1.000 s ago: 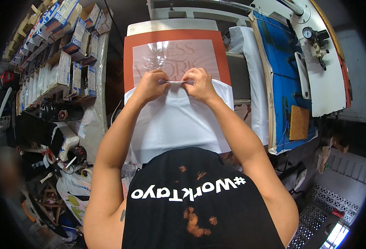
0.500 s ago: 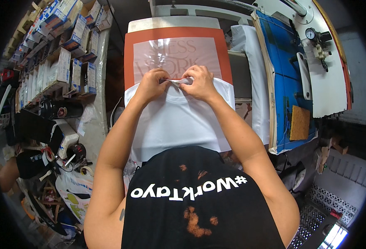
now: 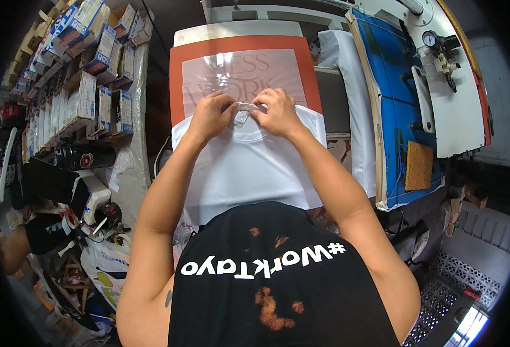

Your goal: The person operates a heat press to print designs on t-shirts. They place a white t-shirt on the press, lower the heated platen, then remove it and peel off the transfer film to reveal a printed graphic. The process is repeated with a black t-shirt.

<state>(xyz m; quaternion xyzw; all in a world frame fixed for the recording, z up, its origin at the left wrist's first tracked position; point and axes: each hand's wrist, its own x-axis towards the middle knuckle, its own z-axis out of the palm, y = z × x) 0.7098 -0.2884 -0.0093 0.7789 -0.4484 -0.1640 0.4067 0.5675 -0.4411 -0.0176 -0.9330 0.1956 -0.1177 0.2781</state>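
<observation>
A white T-shirt (image 3: 240,173) lies spread in front of me, its collar at the far end. My left hand (image 3: 211,115) pinches the collar's back edge at its left side. Opposite it, my right hand (image 3: 278,114) grips the same edge, thumb and fingers closed on the cloth. Between them the neck opening shows, with a pale label (image 3: 240,118) inside. Just past the collar lies an orange-red sheet (image 3: 177,87) with a shiny translucent film (image 3: 243,63) on it, bearing faint lettering. The shirt's shoulders overlap its near end.
Small open cardboard boxes (image 3: 81,95) crowd the left side. At the right stand a blue framed screen (image 3: 391,110) with an orange-brown pad (image 3: 418,166) on it, and a machine with a pressure gauge (image 3: 429,39). White cloth (image 3: 356,110) hangs beside the board. Another person's arm (image 3: 13,248) shows far left.
The collar's back edge has been spread and raised a little, so the neck opening and its label now show. Both hands keep their pinch. The view has shifted slightly.
</observation>
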